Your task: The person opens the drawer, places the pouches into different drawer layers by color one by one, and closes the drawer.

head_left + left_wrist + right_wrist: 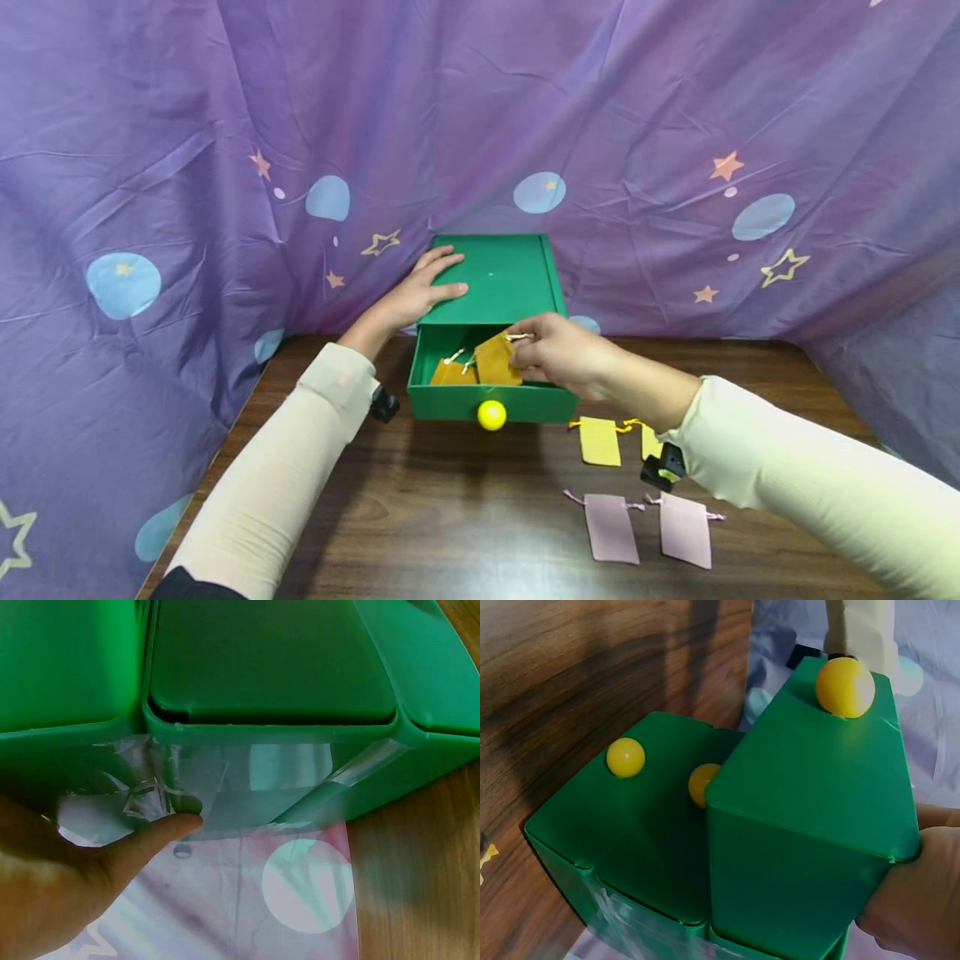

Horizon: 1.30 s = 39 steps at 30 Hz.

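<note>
A green drawer cabinet [495, 279] stands at the back of the table, its top drawer [450, 403] pulled out toward me. My left hand [420, 287] rests on the cabinet's top left edge, fingers extended. In the left wrist view, the left thumb [169, 829] lies by the taped side. My right hand [551, 354] pinches a mustard drawstring pouch [495, 360] by its corded side, inside the drawer opening. Another mustard pouch [452, 373] lies in the drawer to its left. The right wrist view shows the right hand [915, 896] partly hidden behind the drawer.
Two yellow pouches [600, 442] lie right of the drawer, one partly behind my right wrist. Nearer me are two pink pouches [611, 527]. A yellow ball knob [492, 415] sticks out from the drawer front. Closed lower drawers [592, 802] sit beneath. Purple cloth [480, 125] hangs behind.
</note>
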Tool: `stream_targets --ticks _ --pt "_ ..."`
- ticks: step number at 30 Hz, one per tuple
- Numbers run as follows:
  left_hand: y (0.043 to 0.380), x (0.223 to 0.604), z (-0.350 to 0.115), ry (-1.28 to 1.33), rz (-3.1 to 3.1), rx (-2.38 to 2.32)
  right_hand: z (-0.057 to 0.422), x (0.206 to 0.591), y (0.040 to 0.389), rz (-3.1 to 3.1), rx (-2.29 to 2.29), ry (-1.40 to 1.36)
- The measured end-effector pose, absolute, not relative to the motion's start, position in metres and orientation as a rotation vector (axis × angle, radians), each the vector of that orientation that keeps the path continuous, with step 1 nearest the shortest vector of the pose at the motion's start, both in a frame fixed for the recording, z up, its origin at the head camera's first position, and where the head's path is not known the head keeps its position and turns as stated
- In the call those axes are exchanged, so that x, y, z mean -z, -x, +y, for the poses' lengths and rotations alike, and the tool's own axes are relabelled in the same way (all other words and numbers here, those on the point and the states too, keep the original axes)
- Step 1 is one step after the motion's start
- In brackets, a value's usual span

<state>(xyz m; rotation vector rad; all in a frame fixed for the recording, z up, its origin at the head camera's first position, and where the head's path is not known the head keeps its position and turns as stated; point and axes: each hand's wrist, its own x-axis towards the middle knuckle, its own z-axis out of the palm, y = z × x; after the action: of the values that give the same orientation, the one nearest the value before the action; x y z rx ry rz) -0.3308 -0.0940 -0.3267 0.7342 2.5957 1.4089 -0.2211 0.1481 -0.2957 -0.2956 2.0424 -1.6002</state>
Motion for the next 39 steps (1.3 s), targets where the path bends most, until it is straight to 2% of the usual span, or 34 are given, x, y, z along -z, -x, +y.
stream_targets --ticks 19,39 --pt "0.332 0.327 -0.093 -0.757 2.61 -1.41 0.146 0.299 0.22 2.117 1.576 0.276" --pt "0.331 0.326 -0.093 -0.762 2.605 -1.405 0.151 0.278 0.212 2.06 1.421 0.317"
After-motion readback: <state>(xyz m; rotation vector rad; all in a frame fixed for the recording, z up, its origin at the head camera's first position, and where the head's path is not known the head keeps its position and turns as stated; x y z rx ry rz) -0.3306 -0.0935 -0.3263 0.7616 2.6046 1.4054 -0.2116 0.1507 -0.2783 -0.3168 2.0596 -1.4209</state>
